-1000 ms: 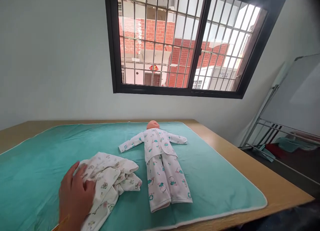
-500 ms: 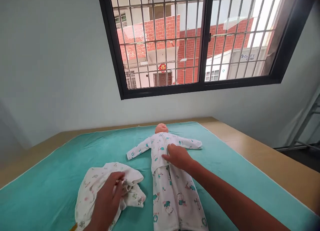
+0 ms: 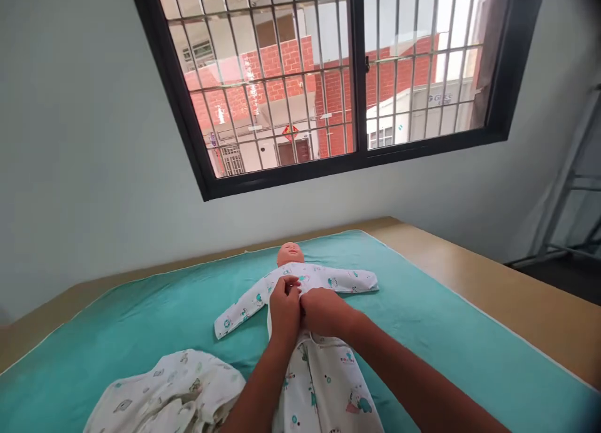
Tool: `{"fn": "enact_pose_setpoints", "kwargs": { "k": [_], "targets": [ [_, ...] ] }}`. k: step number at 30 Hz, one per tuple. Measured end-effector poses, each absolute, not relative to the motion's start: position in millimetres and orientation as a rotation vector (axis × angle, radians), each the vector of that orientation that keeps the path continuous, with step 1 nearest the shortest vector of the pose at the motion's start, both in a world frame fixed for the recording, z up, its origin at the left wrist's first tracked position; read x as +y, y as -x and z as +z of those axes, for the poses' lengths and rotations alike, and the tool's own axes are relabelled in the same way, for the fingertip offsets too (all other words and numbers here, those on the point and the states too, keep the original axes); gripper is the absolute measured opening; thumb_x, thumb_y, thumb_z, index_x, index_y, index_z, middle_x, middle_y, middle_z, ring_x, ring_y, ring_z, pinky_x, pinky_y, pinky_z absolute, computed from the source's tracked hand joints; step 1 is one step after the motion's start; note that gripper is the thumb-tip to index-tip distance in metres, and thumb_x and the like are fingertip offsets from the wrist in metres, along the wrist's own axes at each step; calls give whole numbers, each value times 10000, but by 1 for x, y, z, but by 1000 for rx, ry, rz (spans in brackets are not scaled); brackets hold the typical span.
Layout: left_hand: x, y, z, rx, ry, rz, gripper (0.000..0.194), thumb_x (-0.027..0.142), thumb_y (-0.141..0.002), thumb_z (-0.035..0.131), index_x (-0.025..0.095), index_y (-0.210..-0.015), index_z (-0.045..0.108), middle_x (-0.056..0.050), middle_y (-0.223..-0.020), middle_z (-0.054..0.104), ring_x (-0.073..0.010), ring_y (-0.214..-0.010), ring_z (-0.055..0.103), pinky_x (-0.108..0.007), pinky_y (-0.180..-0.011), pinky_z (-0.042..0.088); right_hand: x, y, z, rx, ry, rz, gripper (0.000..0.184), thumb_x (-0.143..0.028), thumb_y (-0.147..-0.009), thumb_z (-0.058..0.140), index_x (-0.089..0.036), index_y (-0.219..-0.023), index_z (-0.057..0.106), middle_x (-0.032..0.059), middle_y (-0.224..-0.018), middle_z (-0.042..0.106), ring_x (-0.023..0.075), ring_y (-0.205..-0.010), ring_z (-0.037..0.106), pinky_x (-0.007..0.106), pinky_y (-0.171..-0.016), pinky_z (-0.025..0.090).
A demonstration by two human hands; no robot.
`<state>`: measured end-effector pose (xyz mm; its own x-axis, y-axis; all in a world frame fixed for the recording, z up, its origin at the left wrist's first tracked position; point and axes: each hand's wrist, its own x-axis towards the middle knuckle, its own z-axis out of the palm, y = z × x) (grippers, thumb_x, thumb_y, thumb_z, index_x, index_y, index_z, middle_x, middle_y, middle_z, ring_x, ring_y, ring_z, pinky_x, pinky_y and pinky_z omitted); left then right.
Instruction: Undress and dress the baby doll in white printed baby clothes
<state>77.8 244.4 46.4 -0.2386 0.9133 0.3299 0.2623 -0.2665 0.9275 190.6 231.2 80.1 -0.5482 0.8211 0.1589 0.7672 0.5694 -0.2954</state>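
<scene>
A baby doll (image 3: pixel 290 253) lies on its back, head toward the wall, with both sleeves spread sideways. It wears a white printed baby shirt (image 3: pixel 340 278) and matching baby trousers (image 3: pixel 328 376). My left hand (image 3: pixel 285 308) is on the shirt's front, thumb and fingers pinched at the cloth. Right beside it, my right hand (image 3: pixel 323 311) is curled closed on the same front part; its fingertips are mostly hidden. Both hands cover the chest and belly of the shirt. A crumpled white printed baby garment (image 3: pixel 164 383) lies at lower left, partly behind my left forearm.
A green cloth (image 3: pixel 154 308) covers most of the wooden tabletop (image 3: pixel 441 264). Behind the table stands a pale wall with a barred, black-framed window (image 3: pixel 359 70). A metal rack or ladder frame (image 3: pixel 561 201) is at the far right.
My left hand has left the crumpled garment and come to the shirt's front beside my right hand. My right hand has closed there. The view has tilted and shifted.
</scene>
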Motion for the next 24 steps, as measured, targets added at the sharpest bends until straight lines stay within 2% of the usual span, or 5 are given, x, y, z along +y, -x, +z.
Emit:
{"fn": "enact_pose_setpoints", "kwargs": {
  "k": [3, 6, 13, 18, 24],
  "targets": [
    [237, -77, 42, 1440, -1548, 1521, 192, 205, -780, 471, 198, -917, 606, -33, -905, 660, -172, -818, 606, -298, -766, 475, 245, -201, 75, -2568, 1216, 319, 116, -215, -715, 565, -167, -689, 666, 64, -672, 653, 157, -577, 484, 298, -539, 285],
    [235, -76, 41, 1425, -1516, 1491, 196, 213, -787, 458, 197, -936, 585, -32, -905, 648, -153, -755, 595, -261, -678, 476, 261, -216, 68, -2493, 1128, 679, 183, -311, -720, 609, -168, -606, 609, -15, -570, 553, 109, -551, 428, 252, -526, 298],
    [239, -68, 52, 1578, -1532, 1410, 163, 248, -781, 482, 188, -896, 582, -28, -811, 636, -141, -671, 586, -246, -608, 451, 277, -234, 47, -1954, 926, 1492, 315, -458, -725, 665, -145, -717, 627, -53, -568, 448, 75, -532, 357, 212, -492, 276],
    [236, -48, 75, 1538, -1681, 925, 138, 245, -720, 552, 157, -788, 634, -11, -657, 615, -127, -568, 532, -242, -562, 400, 274, -235, 47, -1783, 883, 1577, 306, -437, -709, 695, -138, -747, 641, -31, -651, 513, 84, -598, 412, 205, -531, 310],
    [227, -48, 88, 1479, -1895, 763, 241, 356, -730, 590, 166, -838, 690, -37, -774, 680, -174, -696, 582, -258, -613, 404, 272, -232, 54, -2027, 946, 1326, 304, -459, -754, 639, -157, -733, 654, -33, -655, 519, 88, -606, 417, 208, -527, 309]
  ]
}}
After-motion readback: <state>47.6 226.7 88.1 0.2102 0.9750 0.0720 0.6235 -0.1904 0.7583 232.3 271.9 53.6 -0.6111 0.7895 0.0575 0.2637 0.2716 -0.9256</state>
